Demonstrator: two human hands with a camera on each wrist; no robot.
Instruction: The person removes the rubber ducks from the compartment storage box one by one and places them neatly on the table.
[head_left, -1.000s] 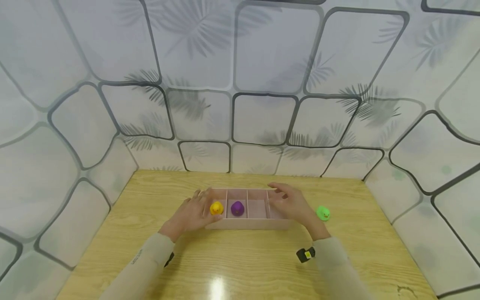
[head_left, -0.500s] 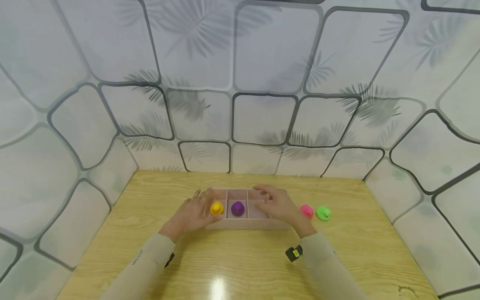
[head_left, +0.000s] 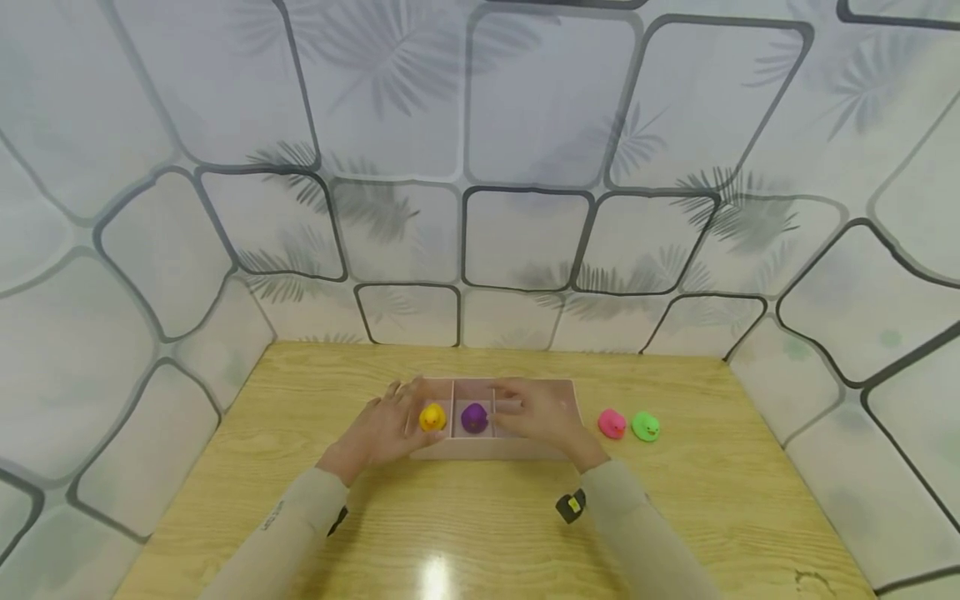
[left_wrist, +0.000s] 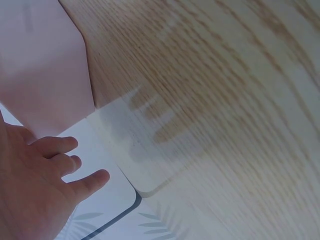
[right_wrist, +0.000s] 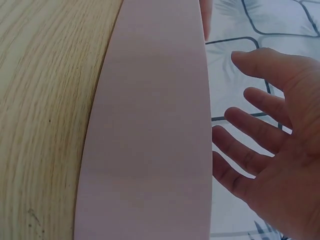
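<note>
A pale pink divided box [head_left: 487, 450] lies lengthwise on the table. Its left end compartment holds a yellow rubber duck [head_left: 432, 417], and a purple rubber duck [head_left: 474, 418] sits in the compartment beside it. At the box's left end rests my left hand [head_left: 384, 425], fingers spread and thumb by the front rim near the yellow duck. My right hand [head_left: 542, 415] hovers over the right compartments with its fingertips close to the purple duck. In the right wrist view its fingers [right_wrist: 257, 131] are loosely bent and hold nothing. The box wall [left_wrist: 47, 70] shows above the left hand in the left wrist view.
Right of the box, a pink rubber duck [head_left: 612, 424] and a green rubber duck [head_left: 646, 427] stand side by side on the wooden table [head_left: 480, 533]. A patterned wall [head_left: 510, 321] closes off the back and both sides.
My right hand has moved left over the box toward the purple duck, uncovering the pink duck and the box's right end. The left hand stays in place.
</note>
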